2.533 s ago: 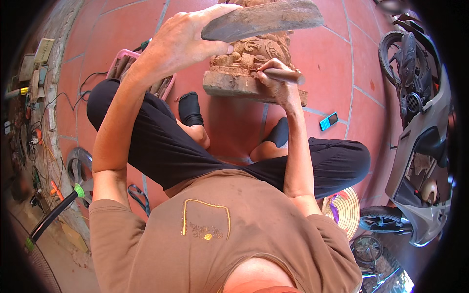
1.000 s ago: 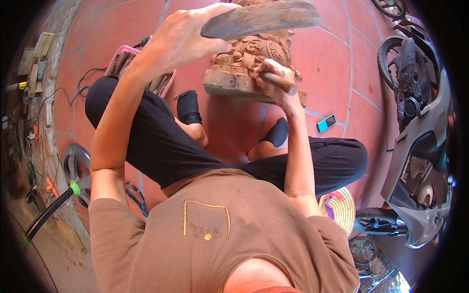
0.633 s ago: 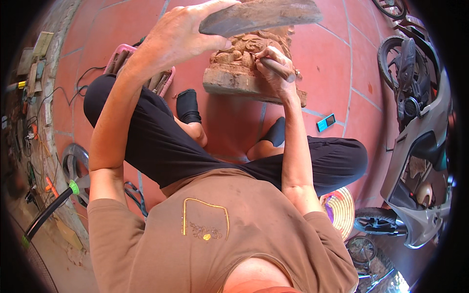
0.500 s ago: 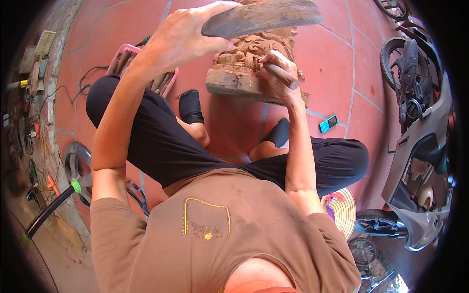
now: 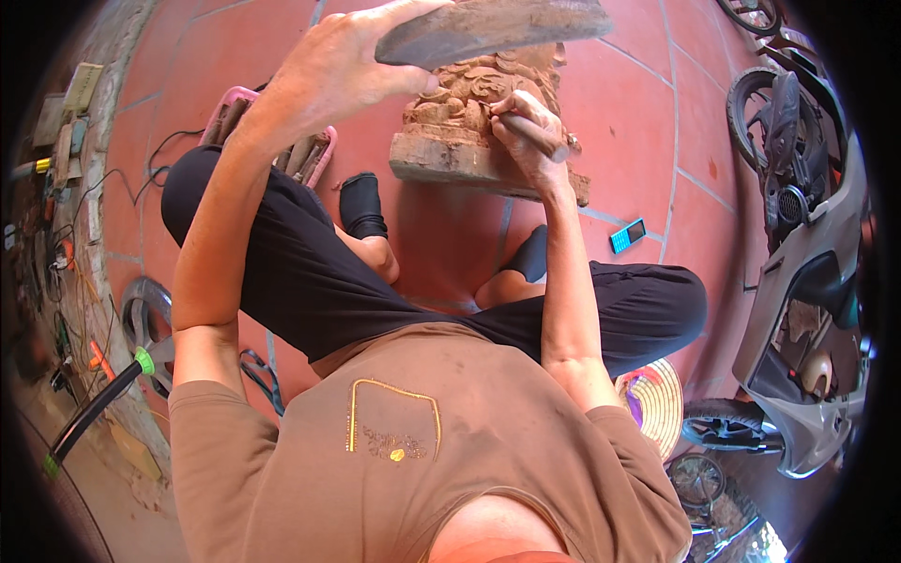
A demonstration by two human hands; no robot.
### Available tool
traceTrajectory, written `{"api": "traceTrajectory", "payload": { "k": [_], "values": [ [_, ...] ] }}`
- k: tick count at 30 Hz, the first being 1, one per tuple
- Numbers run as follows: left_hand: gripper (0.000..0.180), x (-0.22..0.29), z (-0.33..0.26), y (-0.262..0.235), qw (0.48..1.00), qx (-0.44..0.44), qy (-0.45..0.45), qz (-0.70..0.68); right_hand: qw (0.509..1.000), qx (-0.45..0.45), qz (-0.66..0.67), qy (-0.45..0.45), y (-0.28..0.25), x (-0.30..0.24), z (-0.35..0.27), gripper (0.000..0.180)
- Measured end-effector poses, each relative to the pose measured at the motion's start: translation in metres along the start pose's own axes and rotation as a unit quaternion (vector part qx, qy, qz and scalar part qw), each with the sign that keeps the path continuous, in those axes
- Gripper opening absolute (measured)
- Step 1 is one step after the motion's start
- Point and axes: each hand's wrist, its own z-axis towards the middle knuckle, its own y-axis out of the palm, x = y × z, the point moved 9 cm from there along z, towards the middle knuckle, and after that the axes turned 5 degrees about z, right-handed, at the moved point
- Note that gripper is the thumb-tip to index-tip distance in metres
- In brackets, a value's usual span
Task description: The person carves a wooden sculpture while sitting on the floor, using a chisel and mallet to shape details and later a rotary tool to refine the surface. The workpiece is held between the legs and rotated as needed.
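A brown wood carving with deep scrolled relief stands on the floor in front of me, on its rough uncut base. My left hand is raised to the left of it, thumb and fingers around a long, flat, greyish wooden mallet. The mallet stretches rightward above the carving and hides its far part. Closed around a chisel, my right hand rests against the carving's near right side. The chisel's round wooden handle sticks out toward me; its blade is hidden by my fingers.
A pink basket of wooden-handled tools stands beside my left knee. On the red tiles at right lies a blue keypad phone. A woven hat and a grey motorbike are farther right. A fan stands at left.
The whole view has shifted slightly. Both hands keep their holds on the mallet and the chisel, with hardly any movement relative to the carving.
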Motion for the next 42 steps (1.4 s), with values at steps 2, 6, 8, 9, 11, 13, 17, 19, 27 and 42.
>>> {"api": "traceTrajectory", "payload": {
  "k": [2,6,8,9,11,13,17,19,27,42],
  "values": [
    [0.066,0.003,0.001,0.001,1.0,-0.005,-0.015,0.003,0.999,-0.007,-0.016,0.039,0.0,-0.001,-0.004,0.015],
    [0.066,-0.001,0.0,0.003,1.0,-0.007,0.002,-0.018,0.994,-0.039,0.008,0.1,0.001,-0.003,-0.014,0.017],
    [0.067,-0.004,0.001,0.003,1.0,-0.005,0.01,-0.01,0.991,-0.048,0.042,0.117,0.004,-0.005,-0.02,0.017],
    [0.067,-0.003,0.002,0.003,1.0,-0.007,0.015,-0.006,0.988,-0.03,0.059,0.138,0.002,0.001,-0.022,0.014],
    [0.067,0.001,0.002,0.001,1.0,-0.009,0.0,0.004,0.98,0.007,0.093,0.177,-0.001,0.013,-0.026,0.01],
    [0.066,0.002,0.001,-0.001,1.0,0.001,0.009,-0.002,0.964,0.018,0.136,0.228,-0.001,0.016,-0.025,0.009],
    [0.066,-0.002,-0.001,-0.002,1.0,0.011,0.007,-0.023,0.965,0.037,0.154,0.207,-0.003,0.02,-0.015,0.007],
    [0.065,0.005,-0.004,-0.005,1.0,0.0,-0.017,-0.022,0.961,0.038,0.158,0.223,-0.006,0.021,-0.007,0.006],
    [0.064,-0.005,-0.001,-0.001,0.999,0.011,0.037,-0.006,0.999,0.005,0.022,0.031,0.008,0.006,0.012,0.01],
    [0.066,-0.003,0.0,0.0,1.0,-0.006,-0.004,-0.01,0.998,0.011,0.004,0.065,0.007,0.007,0.01,0.013]
  ]
}}
